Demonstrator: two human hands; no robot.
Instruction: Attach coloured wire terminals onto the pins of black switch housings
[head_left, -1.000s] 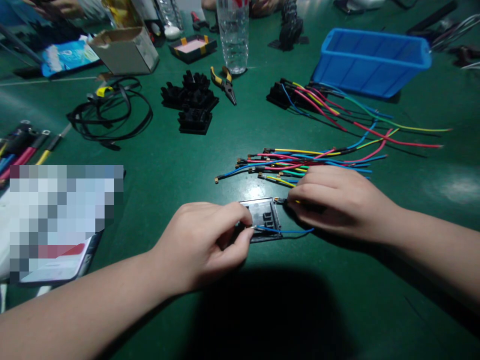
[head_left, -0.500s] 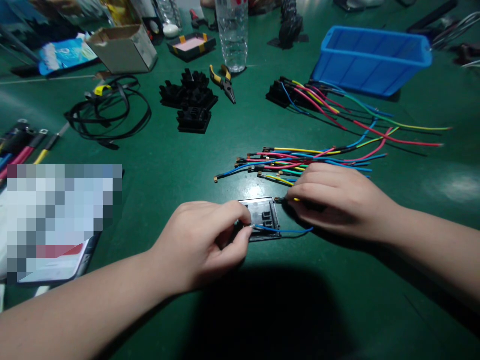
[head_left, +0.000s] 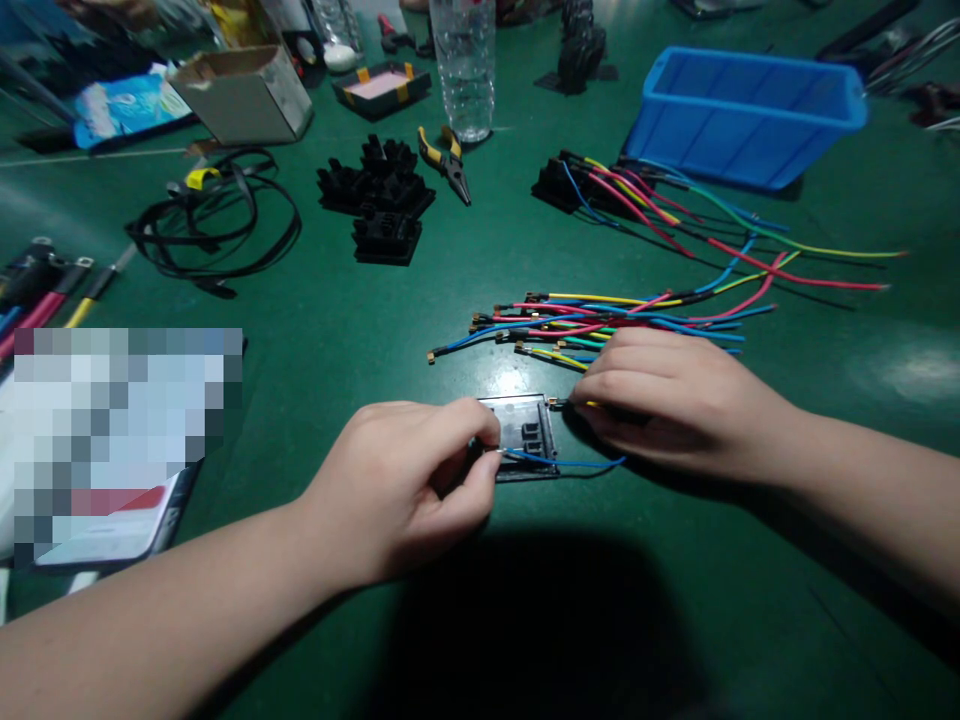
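My left hand is closed at the left side of a black plastic housing lying on the green table, thumb and forefinger pinched together. A thin blue wire runs from these fingertips to the right across the housing. My right hand is closed on a yellow wire whose brass terminal points left, by the housing's upper right corner. Most of that wire is hidden under the hand. Just beyond lies a bundle of coloured wires with brass terminals at their left ends.
Farther back are black plastic parts, yellow-handled pliers, a water bottle and a blue bin. More wired housings lie before the bin. At left are a coiled black cable and a blurred-out phone.
Almost nothing differs. Both hands keep their grip and place, and the whole view has shifted very slightly.
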